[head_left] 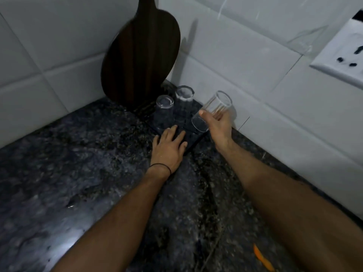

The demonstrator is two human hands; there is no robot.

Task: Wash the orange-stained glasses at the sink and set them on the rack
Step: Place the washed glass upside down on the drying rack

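A flat black rack (193,139) lies in the corner of the dark granite counter (78,163). Two clear glasses stand upside down on it: a shorter one (164,112) at the left and a taller one (183,104) behind it. My right hand (218,126) grips a third clear glass (213,109), tilted with its mouth down and to the left, just above the rack's right side. My left hand (170,147) rests flat on the rack's near edge with its fingers spread.
A dark wooden cutting board (141,55) leans against the tiled wall behind the rack. A white wall socket (341,55) sits at the upper right. An orange scrap (262,260) lies on the counter at the bottom right.
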